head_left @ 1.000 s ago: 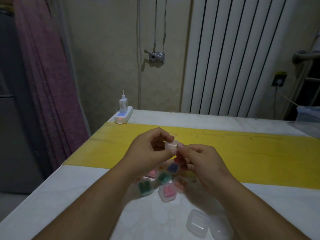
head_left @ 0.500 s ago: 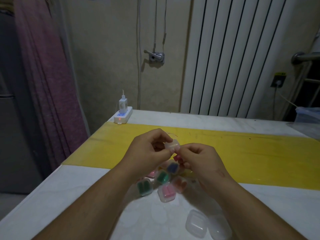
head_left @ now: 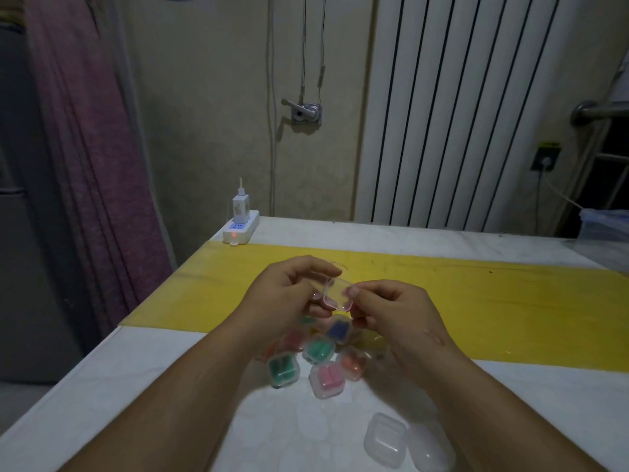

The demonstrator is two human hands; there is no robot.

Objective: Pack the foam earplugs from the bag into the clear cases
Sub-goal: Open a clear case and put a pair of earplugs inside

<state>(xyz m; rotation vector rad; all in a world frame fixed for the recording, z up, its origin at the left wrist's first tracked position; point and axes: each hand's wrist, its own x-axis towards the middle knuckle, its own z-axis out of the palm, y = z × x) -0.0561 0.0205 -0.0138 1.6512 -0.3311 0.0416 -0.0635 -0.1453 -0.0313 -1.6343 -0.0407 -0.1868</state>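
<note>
Just above the table (head_left: 136,386), the left hand (head_left: 289,296) and right hand (head_left: 394,313) pinch a small clear case (head_left: 335,294) between them. It is glossy and round-cornered (contents too blurred to tell), held over the filled cases (head_left: 282,367).

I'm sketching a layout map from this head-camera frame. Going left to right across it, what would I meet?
Pink curtain → power strip → left hand → clear case pinched between both hands → right hand → plastic container at the right edge.
</note>
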